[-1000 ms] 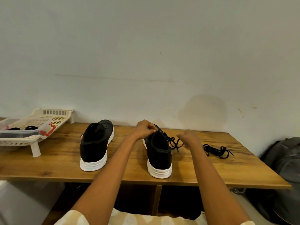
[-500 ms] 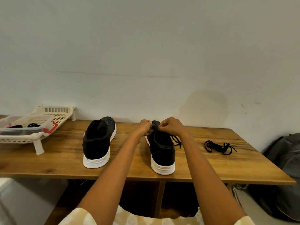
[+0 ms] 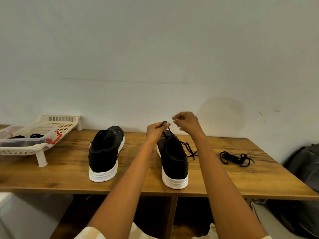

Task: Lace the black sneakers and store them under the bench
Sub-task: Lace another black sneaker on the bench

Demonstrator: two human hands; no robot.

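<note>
Left hand (image 3: 156,131) pinches lace (image 3: 167,131) above sneaker (image 3: 173,157); right hand (image 3: 187,122) loosely curled, empty.

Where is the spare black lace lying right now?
The spare lace lies bundled on the bench, right of the right sneaker.

One head-worn wide-angle view, looking forward and slightly down along both forearms, close over the wooden counter (image 3: 241,178), facing the pale wall (image 3: 155,57) straight ahead.
</note>
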